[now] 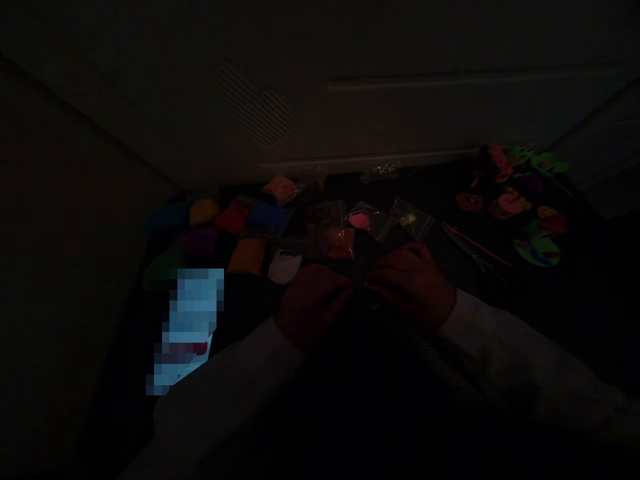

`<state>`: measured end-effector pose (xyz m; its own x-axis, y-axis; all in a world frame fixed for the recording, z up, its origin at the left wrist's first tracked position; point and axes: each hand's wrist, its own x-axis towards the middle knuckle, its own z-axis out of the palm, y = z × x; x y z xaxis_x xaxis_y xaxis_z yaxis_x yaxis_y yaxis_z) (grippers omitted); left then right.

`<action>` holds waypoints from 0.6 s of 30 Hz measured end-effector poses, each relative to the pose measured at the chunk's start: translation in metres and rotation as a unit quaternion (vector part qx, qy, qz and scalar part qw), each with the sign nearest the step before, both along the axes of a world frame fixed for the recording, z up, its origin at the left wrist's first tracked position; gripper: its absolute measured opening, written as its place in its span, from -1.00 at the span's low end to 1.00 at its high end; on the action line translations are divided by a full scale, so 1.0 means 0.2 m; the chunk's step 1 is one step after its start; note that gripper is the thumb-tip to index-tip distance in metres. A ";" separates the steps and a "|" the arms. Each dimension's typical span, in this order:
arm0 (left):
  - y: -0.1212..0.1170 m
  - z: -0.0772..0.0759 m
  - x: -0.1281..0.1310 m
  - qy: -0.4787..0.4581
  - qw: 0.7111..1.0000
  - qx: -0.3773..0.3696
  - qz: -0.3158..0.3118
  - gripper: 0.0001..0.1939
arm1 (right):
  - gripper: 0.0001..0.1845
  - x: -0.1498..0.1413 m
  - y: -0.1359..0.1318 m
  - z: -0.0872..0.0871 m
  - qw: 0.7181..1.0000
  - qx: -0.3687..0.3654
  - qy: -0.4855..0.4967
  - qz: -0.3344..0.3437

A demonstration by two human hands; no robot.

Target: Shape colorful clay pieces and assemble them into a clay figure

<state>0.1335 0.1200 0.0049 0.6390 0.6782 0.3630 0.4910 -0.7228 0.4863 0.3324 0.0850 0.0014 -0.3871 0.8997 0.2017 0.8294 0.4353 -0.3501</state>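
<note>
The scene is very dark. My left hand [313, 303] is closed, its thumb and fingertips pressed together over the dark striped surface; whatever it pinches is hidden. Close by on the right, my right hand [415, 287] is also closed in a pinch, with a tiny pale speck at its fingertips, too small to name. Just beyond my hands lie a clear bag with orange-red contents [340, 241], a bag with a pink piece [359, 221] and a bag with something yellowish [409, 219]. A white packet [285, 265] rests beside my left hand.
A lit, pixelated screen [193, 327] is by my left forearm. Coloured packets, including blue [269, 217] and yellow-orange ones [247, 257], spread leftward. Scissors [477, 257] lie right of my right hand. Colourful shaped pieces [537, 250] cluster far right. A pale panel [400, 120] stands behind.
</note>
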 end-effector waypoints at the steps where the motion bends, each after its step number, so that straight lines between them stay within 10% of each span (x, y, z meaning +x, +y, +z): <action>1: 0.00 0.00 0.00 -0.001 1.000 0.000 -0.002 -0.92 | -0.81 0.00 0.00 0.00 1.000 0.000 0.002 0.000; 18: 0.00 -0.01 0.00 -0.007 1.000 0.021 -0.002 -0.92 | -0.73 0.00 -0.08 0.04 0.995 0.061 -0.078 0.023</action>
<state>0.1326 0.1208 0.0031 0.6369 0.6595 0.3994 0.4809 -0.7447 0.4628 0.3331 0.0698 0.0103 -0.4629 0.8525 0.2429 0.8472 0.5061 -0.1615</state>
